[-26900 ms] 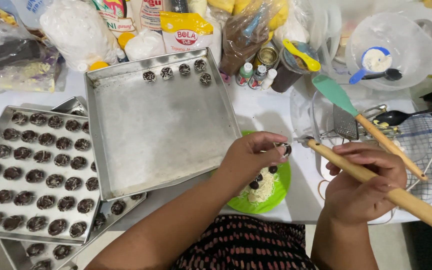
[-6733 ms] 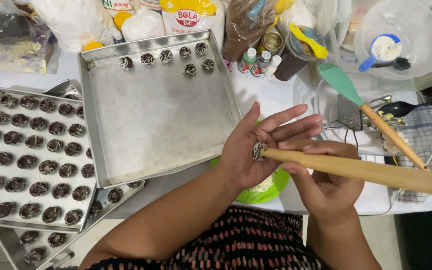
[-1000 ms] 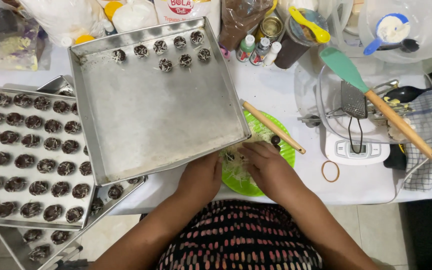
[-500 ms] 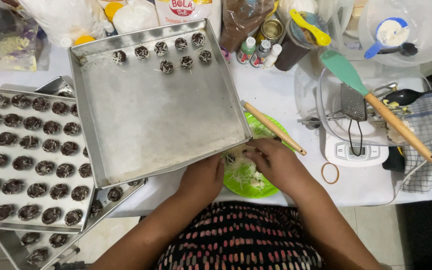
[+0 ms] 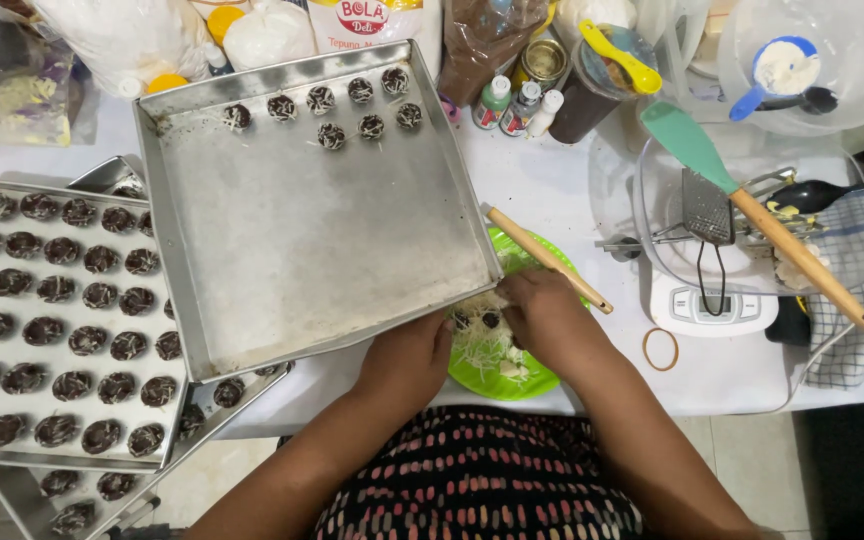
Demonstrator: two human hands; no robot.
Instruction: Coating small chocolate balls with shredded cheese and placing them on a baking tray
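A round lime-green plate point(image 5: 512, 380) is sitting at the table's near edge, partly tucked under the corner of a big tray point(image 5: 302, 220). It is holding a loose heap of pale shredded cheese point(image 5: 482, 345), stringy and fine, with a few small dark balls point(image 5: 490, 320) lying in it. Both hands are working over this heap. The left hand point(image 5: 407, 355) is resting curled at the plate's left rim, knuckles up; what its fingers are gripping cannot be told. The right hand point(image 5: 547, 315) is bending over the plate's far side, fingertips drawn together down among the shreds by the balls; whether they are pinching one is hidden.

A plain wooden stick point(image 5: 547, 260) is lying slantwise across the plate's far rim, just beside the right hand. The big tray is square, dull scuffed metal, and is carrying a short row of cheese-flecked balls point(image 5: 352, 105) along its far wall. To the left, a second metal tray point(image 5: 62, 310) is holding neat rows of dark round balls. To the right, a rubber band point(image 5: 660, 348) is lying near a white scale point(image 5: 712, 300), and a teal spatula point(image 5: 752, 210) with a wooden handle is resting above it.
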